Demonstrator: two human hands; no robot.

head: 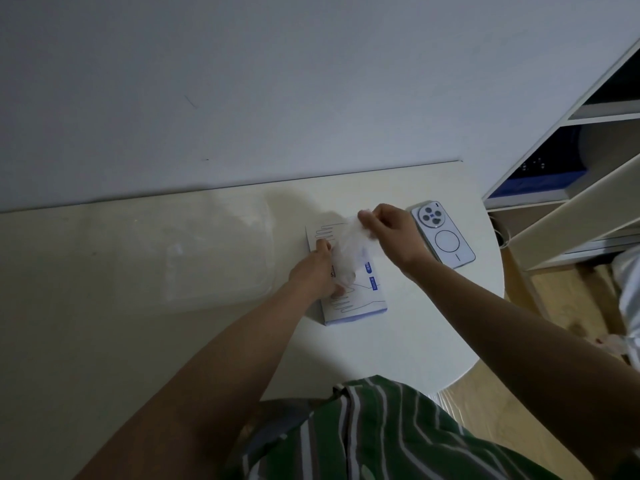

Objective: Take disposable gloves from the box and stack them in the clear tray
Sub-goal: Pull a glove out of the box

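The glove (346,251) is a thin, see-through film, crumpled and milky, drawn into a narrow strip. Its lower end is in the opening in the top of the box (360,299); its upper end is at your right hand (391,233), whose fingertips pinch it above the far end of the box. Your left hand (313,271) lies on the left side of the box top, fingers stretched out along it and thumb beside the opening.

The box is flat and white with a blue lower edge. It carries outline drawings of hands and two small blue labels whose writing is too small to read.

The strip runs away from you, leaning slightly right. The box's long axis also runs away from you, its far end leaning left. It sits on the white table (398,341), between the clear tray (214,251) and a phone (445,237) lying face down.
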